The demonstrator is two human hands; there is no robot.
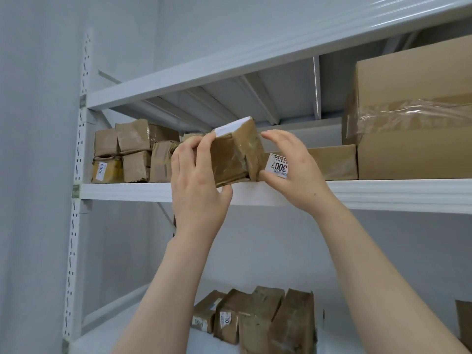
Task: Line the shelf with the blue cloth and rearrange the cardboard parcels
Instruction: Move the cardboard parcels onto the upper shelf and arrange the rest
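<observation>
My left hand (pixel 196 185) grips a small taped cardboard parcel (pixel 236 152) with a white label on top, tilted over the front edge of the middle shelf (pixel 383 194). My right hand (pixel 293 172) is spread beside the parcel's right face, fingers apart, thumb by its lower corner. Behind the right hand lies a flat parcel (pixel 329 162) with a white label reading 3007. A cluster of small parcels (pixel 132 152) is stacked at the shelf's left end. No blue cloth is in view.
A large taped cardboard box (pixel 413 113) fills the shelf's right side. Several parcels (pixel 258 318) stand on the lower shelf, and one more (pixel 463 320) shows at the right edge. The white perforated upright (pixel 76 175) is at the left, the upper shelf (pixel 255 60) overhead.
</observation>
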